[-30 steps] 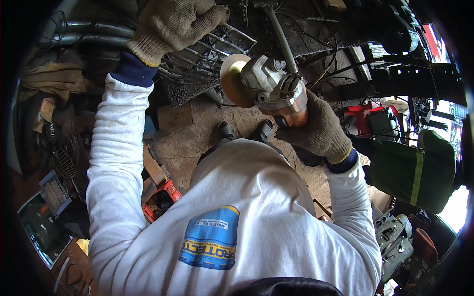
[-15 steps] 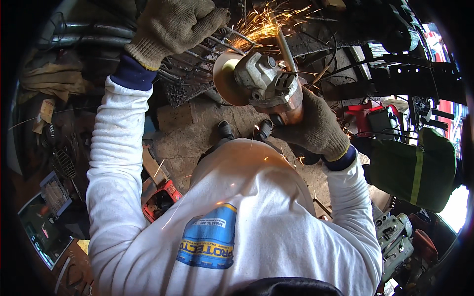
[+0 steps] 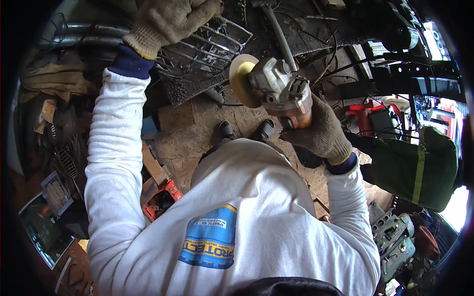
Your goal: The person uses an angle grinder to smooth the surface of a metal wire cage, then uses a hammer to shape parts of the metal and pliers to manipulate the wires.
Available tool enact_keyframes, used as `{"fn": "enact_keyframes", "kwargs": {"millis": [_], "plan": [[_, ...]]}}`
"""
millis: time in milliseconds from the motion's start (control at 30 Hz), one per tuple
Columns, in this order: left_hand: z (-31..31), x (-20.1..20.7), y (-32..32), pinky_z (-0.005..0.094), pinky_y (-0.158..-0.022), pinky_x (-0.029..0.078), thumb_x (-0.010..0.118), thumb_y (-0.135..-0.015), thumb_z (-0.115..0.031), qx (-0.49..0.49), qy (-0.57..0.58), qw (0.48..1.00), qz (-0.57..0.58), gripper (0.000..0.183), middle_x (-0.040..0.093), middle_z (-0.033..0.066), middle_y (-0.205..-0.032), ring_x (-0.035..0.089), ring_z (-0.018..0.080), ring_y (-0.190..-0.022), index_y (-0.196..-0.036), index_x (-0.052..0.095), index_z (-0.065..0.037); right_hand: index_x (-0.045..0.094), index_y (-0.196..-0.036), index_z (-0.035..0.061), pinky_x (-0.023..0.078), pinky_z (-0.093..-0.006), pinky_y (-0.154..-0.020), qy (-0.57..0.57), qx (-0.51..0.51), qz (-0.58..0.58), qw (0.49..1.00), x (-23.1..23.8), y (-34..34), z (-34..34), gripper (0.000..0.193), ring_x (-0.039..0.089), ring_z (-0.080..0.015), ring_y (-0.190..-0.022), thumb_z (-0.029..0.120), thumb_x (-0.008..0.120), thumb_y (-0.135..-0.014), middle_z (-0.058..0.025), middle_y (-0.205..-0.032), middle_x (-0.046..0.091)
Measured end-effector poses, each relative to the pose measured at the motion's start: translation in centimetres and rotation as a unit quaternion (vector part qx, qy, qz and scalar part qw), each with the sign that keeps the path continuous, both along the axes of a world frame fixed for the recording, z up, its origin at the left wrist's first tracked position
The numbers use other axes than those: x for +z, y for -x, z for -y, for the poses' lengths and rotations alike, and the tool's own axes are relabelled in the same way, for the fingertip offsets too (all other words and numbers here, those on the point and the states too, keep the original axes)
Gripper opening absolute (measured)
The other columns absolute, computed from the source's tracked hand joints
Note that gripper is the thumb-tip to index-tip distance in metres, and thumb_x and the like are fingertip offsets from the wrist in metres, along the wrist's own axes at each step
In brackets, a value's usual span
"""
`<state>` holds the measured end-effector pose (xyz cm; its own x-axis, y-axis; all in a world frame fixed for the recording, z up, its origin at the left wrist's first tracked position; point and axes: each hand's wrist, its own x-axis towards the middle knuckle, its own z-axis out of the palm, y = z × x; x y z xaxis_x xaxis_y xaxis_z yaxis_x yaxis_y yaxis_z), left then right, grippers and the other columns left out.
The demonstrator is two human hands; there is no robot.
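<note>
My right hand point(image 3: 323, 130), in a knitted work glove, is wrapped round the orange-brown body of an angle grinder point(image 3: 281, 86). The grinder's round, pale yellowish disc point(image 3: 244, 80) faces left, apart from the metalwork, and no sparks show. At the upper left, my gloved left hand point(image 3: 170, 22) is closed over the far end of a metal rod grate point(image 3: 217, 42); its fingertips are partly hidden. The grate, made of several parallel bars, rests on a dark, grimy work surface point(image 3: 190, 91).
A hammer point(image 3: 279, 34) lies on the surface beyond the grinder, with cables around it. Red crates or tools point(image 3: 163, 200) sit on the floor at the left. To the right are a person's dark green clothing point(image 3: 414, 167) with a yellow stripe and a grey machine part point(image 3: 392, 232).
The spray of sparks has stopped. My right hand has drawn the grinder slightly right and toward me, away from the grate. My left hand has shifted a little to the left.
</note>
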<state>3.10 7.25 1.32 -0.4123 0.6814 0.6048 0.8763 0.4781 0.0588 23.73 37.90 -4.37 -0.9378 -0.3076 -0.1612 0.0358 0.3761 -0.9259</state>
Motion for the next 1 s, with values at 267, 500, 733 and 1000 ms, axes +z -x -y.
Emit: {"fn": "enact_keyframes", "kwargs": {"millis": [267, 500, 733, 1000], "plan": [[-0.7, 1.6, 0.3, 0.0366, -0.04, 0.041, 0.058, -0.097, -0.033, 0.035, 0.102, 0.974, 0.197, 0.045, 0.055, 0.0082, -0.048, 0.049, 0.0181, -0.038, -0.064, 0.069, -0.004, 0.054, -0.134, 0.0003, 0.05, -0.0366, -0.098, -0.01, -0.024, 0.01, 1.0, -0.4, -1.6, 0.1, 0.079, 0.064, -0.0192, -0.11, 0.016, 0.091, -0.066, -0.0126, -0.124, 0.068], [-1.9, 2.8, 0.1, 0.0342, -0.048, 0.047, 0.061, -0.097, -0.029, 0.167, 0.101, 0.925, 0.325, 0.034, 0.065, 0.0091, -0.057, 0.056, 0.0156, -0.047, -0.084, 0.078, -0.002, 0.055, -0.132, 0.0005, 0.054, -0.0368, -0.093, -0.008, -0.029, -0.005, 1.0, -1.4, -2.7, -0.6, 0.081, 0.069, -0.027, -0.108, 0.031, 0.093, -0.067, -0.0164, -0.119, 0.07], [-1.8, -0.2, 1.1, 0.0331, -0.047, 0.044, 0.061, -0.097, -0.029, 0.095, 0.051, 0.919, 0.379, 0.034, 0.061, 0.0056, -0.055, 0.055, 0.0141, -0.048, -0.082, 0.076, -0.002, 0.057, -0.13, 0.0014, 0.053, -0.0368, -0.093, -0.036, -0.066, 0.018, 0.997, -1.6, -2.7, -0.7, 0.077, 0.068, -0.0245, -0.105, 0.025, 0.092, -0.065, -0.0144, -0.117, 0.07], [-2.0, 1.3, 0.2, 0.0366, -0.05, 0.047, 0.06, -0.095, -0.038, 0.137, 0.093, 0.94, 0.299, 0.042, 0.063, 0.0127, -0.058, 0.061, 0.0196, -0.05, -0.08, 0.075, -0.002, 0.056, -0.132, 0.0021, 0.051, -0.0359, -0.096, -0.005, -0.071, 0.038, 0.997, -2.7, -2.6, 0.3, 0.078, 0.066, -0.0211, -0.106, 0.018, 0.091, -0.064, -0.0127, -0.119, 0.069]]}}
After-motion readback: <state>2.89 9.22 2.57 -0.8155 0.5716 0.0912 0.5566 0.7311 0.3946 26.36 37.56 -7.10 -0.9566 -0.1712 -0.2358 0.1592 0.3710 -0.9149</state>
